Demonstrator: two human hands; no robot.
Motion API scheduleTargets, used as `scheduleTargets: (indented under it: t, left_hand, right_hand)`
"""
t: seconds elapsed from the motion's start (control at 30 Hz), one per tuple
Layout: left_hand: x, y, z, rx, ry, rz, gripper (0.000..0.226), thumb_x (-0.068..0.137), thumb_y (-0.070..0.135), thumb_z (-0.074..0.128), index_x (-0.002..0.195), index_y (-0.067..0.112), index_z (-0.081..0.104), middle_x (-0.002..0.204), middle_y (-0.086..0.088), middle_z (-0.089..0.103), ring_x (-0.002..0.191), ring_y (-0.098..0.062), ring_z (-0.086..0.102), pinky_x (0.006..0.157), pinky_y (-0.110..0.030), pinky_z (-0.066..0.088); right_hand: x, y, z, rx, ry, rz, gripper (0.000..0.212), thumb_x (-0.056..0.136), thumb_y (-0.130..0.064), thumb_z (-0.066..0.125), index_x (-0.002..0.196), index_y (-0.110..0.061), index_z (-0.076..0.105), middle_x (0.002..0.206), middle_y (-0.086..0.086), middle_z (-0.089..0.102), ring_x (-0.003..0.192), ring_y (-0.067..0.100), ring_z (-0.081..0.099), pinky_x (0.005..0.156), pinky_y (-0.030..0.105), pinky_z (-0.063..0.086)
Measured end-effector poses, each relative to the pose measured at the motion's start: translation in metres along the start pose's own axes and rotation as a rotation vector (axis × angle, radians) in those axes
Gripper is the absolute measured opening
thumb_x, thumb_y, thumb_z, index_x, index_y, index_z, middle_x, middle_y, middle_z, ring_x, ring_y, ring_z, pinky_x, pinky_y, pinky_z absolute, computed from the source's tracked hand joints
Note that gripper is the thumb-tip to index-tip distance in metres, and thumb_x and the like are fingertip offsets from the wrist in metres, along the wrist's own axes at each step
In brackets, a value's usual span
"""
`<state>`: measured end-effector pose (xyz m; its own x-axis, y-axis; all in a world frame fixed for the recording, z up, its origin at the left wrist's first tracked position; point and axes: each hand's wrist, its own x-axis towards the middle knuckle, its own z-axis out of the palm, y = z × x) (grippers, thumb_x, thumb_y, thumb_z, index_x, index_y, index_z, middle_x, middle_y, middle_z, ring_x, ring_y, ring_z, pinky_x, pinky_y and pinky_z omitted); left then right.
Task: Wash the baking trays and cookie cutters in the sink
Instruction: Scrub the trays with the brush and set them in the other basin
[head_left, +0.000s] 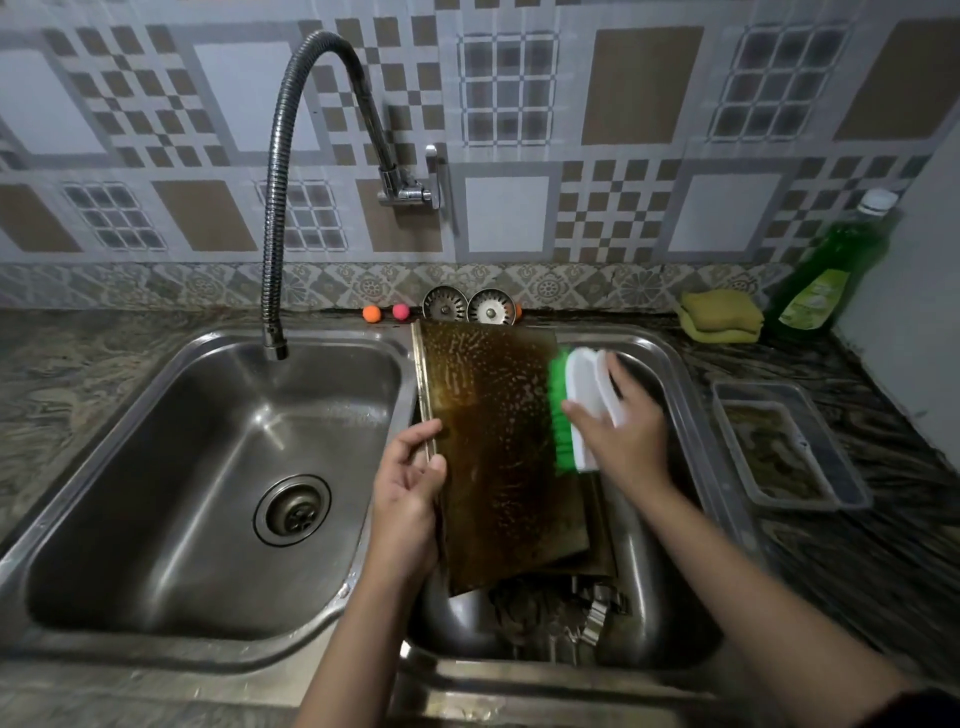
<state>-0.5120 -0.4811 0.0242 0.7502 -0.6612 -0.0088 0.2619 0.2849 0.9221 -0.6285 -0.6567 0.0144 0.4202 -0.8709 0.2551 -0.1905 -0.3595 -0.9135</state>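
A green dish-soap bottle (831, 270) leans in the surface's far right corner, just beside a folded yellow cloth (721, 316). Two metal sink strainers (467, 305) stand against the patterned backsplash beside an orange ball (372, 314) and a pink ball (400, 312). A clear plastic container (789, 452) sits at right.

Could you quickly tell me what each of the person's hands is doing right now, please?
Left hand: grips the left edge of the brown, soapy metal baking tray.
Right hand: holds the white scrubbing brush with green bristles against the tray.

Two bare forearms reaching in from the near edge

The left hand (408, 499) and right hand (621, 426) are wearing no gloves or rings; a dark sleeve (914, 709) is showing at the near right corner.
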Motion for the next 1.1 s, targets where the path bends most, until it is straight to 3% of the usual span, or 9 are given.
scheduleTargets:
  t: [0.07, 0.23, 0.33, 0.47, 0.53, 0.63, 0.83, 1.0, 1.1]
  left_hand:
    - [-0.002, -0.005, 0.010, 0.001, -0.048, -0.011, 0.035, 0.092, -0.014, 0.038, 0.104, 0.013, 0.055, 0.086, 0.003, 0.072, 0.072, -0.007, 0.065, 0.065, -0.020, 0.054]
    - [0.017, -0.002, 0.020, -0.101, 0.039, -0.016, 0.035, 0.091, -0.012, 0.040, 0.103, 0.015, 0.058, 0.077, 0.003, 0.070, 0.067, -0.010, 0.061, 0.063, -0.021, 0.053]
    - [0.031, 0.007, 0.007, -0.085, 0.111, 0.040, 0.038, 0.089, -0.012, 0.042, 0.104, 0.018, 0.060, 0.069, 0.005, 0.063, 0.063, -0.007, 0.054, 0.061, -0.018, 0.048]
    - [0.036, 0.011, -0.010, -0.104, 0.077, 0.039, 0.032, 0.078, 0.003, 0.055, 0.104, 0.020, 0.061, 0.071, 0.004, 0.061, 0.063, -0.007, 0.055, 0.063, -0.020, 0.050]
    - [0.032, 0.007, -0.012, -0.131, 0.072, 0.000, 0.034, 0.073, 0.007, 0.056, 0.104, 0.021, 0.062, 0.074, 0.001, 0.063, 0.065, -0.009, 0.057, 0.065, -0.023, 0.052]
    - [0.019, -0.006, -0.005, -0.170, 0.016, -0.066, 0.034, 0.074, 0.006, 0.056, 0.106, 0.017, 0.059, 0.082, -0.002, 0.070, 0.069, -0.012, 0.064, 0.068, -0.028, 0.055]
    - [0.017, -0.022, 0.009, -0.210, 0.043, -0.188, 0.034, 0.088, -0.011, 0.042, 0.104, 0.014, 0.059, 0.081, -0.007, 0.072, 0.070, -0.019, 0.065, 0.065, -0.030, 0.058]
    - [0.019, -0.013, -0.008, -0.209, 0.066, -0.117, 0.034, 0.079, -0.002, 0.055, 0.108, 0.016, 0.058, 0.083, -0.006, 0.073, 0.070, -0.016, 0.069, 0.068, -0.032, 0.058]
    - [0.019, -0.013, -0.011, -0.207, 0.089, -0.143, 0.033, 0.089, -0.007, 0.047, 0.109, 0.018, 0.057, 0.077, -0.003, 0.073, 0.064, -0.013, 0.068, 0.060, -0.029, 0.058]
  right_hand:
    - [0.023, -0.021, 0.005, -0.003, 0.021, -0.003, 0.077, 0.075, -0.023, 0.079, 0.143, -0.017, 0.042, 0.142, -0.004, 0.047, 0.120, 0.002, 0.043, 0.099, 0.020, 0.040]
    - [-0.024, -0.057, 0.036, 0.085, -0.141, -0.136, 0.077, 0.073, -0.025, 0.081, 0.141, -0.022, 0.044, 0.136, -0.023, 0.045, 0.121, -0.009, 0.045, 0.097, 0.007, 0.037]
    - [-0.085, -0.039, 0.049, 0.167, -0.196, -0.146, 0.076, 0.073, -0.018, 0.081, 0.140, -0.019, 0.044, 0.136, -0.027, 0.044, 0.127, -0.009, 0.043, 0.103, 0.009, 0.034]
    - [-0.090, -0.002, 0.038, 0.127, -0.152, -0.008, 0.078, 0.074, -0.018, 0.080, 0.138, -0.036, 0.037, 0.134, -0.034, 0.040, 0.120, -0.015, 0.044, 0.100, 0.011, 0.041]
    - [-0.062, 0.010, 0.028, 0.076, -0.086, 0.038, 0.079, 0.074, -0.019, 0.080, 0.141, -0.027, 0.039, 0.136, -0.021, 0.045, 0.119, -0.005, 0.047, 0.094, 0.005, 0.041]
    - [-0.022, -0.001, 0.022, 0.027, -0.029, 0.053, 0.080, 0.074, -0.025, 0.080, 0.143, -0.020, 0.040, 0.140, -0.011, 0.047, 0.123, 0.003, 0.046, 0.098, 0.013, 0.040]
    - [-0.061, -0.041, 0.037, 0.075, -0.200, -0.112, 0.079, 0.073, -0.029, 0.080, 0.142, -0.028, 0.041, 0.135, -0.029, 0.044, 0.124, -0.013, 0.043, 0.098, 0.004, 0.032]
    - [-0.102, 0.004, 0.019, 0.114, -0.295, -0.009, 0.079, 0.073, -0.031, 0.080, 0.140, -0.039, 0.037, 0.135, -0.039, 0.039, 0.129, -0.002, 0.044, 0.102, 0.017, 0.042]
    - [-0.084, 0.026, 0.002, 0.026, -0.210, 0.040, 0.079, 0.072, -0.024, 0.081, 0.139, -0.036, 0.039, 0.127, -0.038, 0.039, 0.124, 0.006, 0.050, 0.091, 0.008, 0.045]
